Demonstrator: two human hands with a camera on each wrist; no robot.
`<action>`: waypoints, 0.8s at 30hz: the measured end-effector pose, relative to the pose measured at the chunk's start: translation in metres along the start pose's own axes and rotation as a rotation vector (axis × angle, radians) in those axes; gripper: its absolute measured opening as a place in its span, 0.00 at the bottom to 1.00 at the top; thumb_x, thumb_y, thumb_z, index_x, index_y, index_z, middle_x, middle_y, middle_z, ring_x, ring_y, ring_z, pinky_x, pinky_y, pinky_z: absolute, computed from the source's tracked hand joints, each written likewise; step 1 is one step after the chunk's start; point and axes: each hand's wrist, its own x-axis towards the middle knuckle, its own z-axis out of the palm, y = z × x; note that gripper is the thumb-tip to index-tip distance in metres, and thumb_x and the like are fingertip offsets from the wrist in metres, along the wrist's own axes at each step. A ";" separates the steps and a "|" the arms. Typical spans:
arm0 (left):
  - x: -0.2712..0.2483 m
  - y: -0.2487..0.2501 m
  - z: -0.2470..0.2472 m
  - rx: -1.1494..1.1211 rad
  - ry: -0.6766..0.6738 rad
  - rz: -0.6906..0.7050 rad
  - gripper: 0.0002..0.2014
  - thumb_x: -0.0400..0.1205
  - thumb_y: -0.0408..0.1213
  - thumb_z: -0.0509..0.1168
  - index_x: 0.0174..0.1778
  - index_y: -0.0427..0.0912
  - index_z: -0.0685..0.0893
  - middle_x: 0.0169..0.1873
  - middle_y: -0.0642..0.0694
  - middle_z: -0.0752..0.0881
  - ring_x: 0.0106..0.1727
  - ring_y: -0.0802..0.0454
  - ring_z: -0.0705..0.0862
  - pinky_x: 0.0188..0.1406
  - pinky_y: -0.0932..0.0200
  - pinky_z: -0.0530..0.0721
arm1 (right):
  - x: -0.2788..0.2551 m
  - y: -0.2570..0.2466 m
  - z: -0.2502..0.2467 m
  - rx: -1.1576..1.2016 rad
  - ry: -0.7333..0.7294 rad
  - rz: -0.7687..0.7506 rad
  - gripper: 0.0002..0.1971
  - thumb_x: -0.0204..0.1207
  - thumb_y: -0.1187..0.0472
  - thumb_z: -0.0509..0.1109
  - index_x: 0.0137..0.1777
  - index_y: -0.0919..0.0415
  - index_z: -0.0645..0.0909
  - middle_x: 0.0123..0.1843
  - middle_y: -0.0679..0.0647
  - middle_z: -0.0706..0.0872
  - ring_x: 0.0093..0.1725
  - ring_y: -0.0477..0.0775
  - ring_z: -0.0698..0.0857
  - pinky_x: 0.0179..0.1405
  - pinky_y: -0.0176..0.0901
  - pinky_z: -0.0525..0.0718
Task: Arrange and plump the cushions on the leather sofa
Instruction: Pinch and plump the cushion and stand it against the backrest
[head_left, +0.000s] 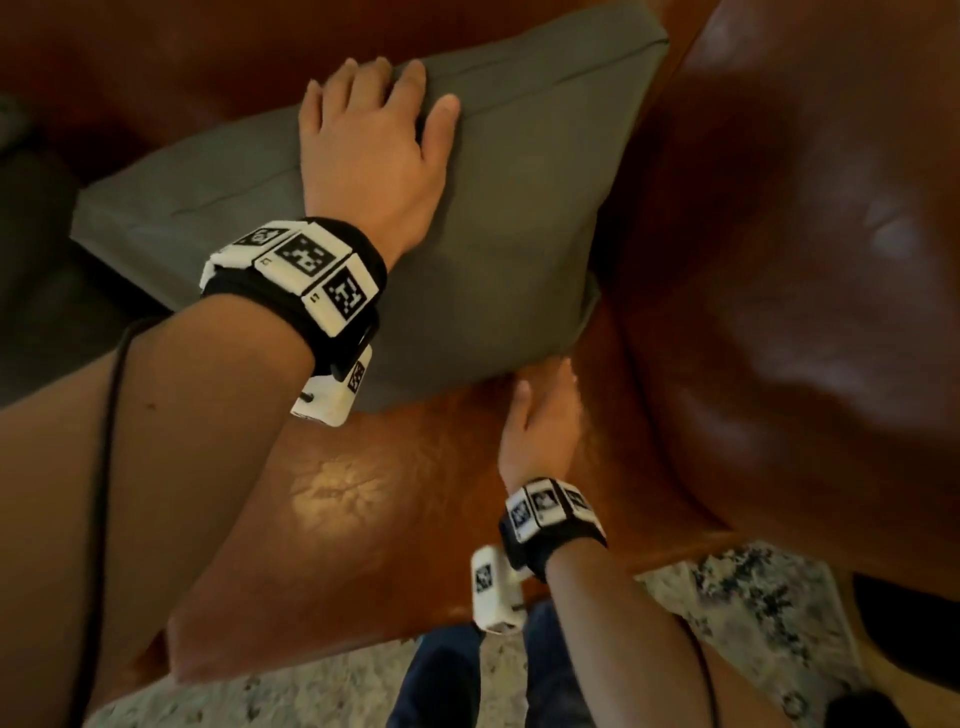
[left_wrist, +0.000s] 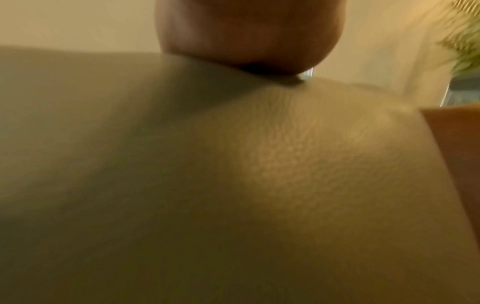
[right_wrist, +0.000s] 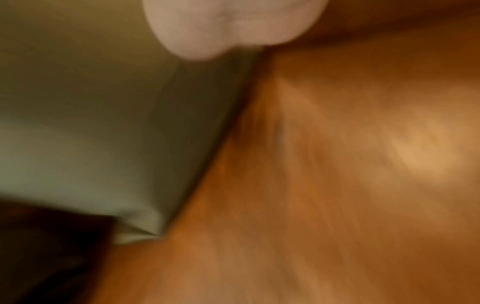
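A grey-green square cushion (head_left: 493, 218) stands tilted on the brown leather sofa seat (head_left: 395, 499), leaning toward the backrest. My left hand (head_left: 379, 130) lies flat on its upper face with the fingers spread over the top edge. My right hand (head_left: 540, 410) reaches under the cushion's lower right edge; its fingertips are hidden beneath the fabric. In the left wrist view the cushion fabric (left_wrist: 207, 185) fills the frame below my palm (left_wrist: 246, 35). The right wrist view shows the cushion's corner (right_wrist: 140, 232) meeting the leather seat (right_wrist: 337, 185), blurred.
The sofa's padded leather arm (head_left: 795, 260) rises right beside the cushion. A patterned rug (head_left: 753, 613) covers the floor in front, where my legs in dark trousers (head_left: 441, 680) stand. A plant (left_wrist: 465, 41) shows at the far right of the left wrist view.
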 end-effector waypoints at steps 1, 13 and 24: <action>-0.007 -0.003 -0.005 0.007 0.035 -0.013 0.29 0.87 0.57 0.41 0.80 0.48 0.69 0.79 0.43 0.70 0.83 0.42 0.60 0.83 0.42 0.51 | -0.004 -0.011 -0.018 0.034 0.066 -0.130 0.28 0.85 0.53 0.59 0.83 0.61 0.61 0.81 0.60 0.68 0.82 0.57 0.65 0.80 0.57 0.65; -0.088 -0.023 0.033 0.098 0.077 -0.001 0.31 0.89 0.56 0.42 0.86 0.44 0.54 0.85 0.40 0.56 0.86 0.40 0.52 0.83 0.39 0.45 | 0.091 -0.155 -0.065 -0.564 -0.140 -0.908 0.28 0.88 0.48 0.46 0.86 0.55 0.55 0.87 0.57 0.55 0.87 0.57 0.50 0.84 0.55 0.42; -0.112 -0.041 0.049 -0.284 0.581 -0.741 0.34 0.88 0.54 0.45 0.82 0.29 0.61 0.82 0.31 0.62 0.84 0.37 0.59 0.83 0.40 0.54 | 0.087 -0.184 -0.069 -0.618 -0.163 -1.021 0.31 0.86 0.47 0.52 0.86 0.55 0.54 0.88 0.58 0.52 0.87 0.60 0.47 0.85 0.60 0.42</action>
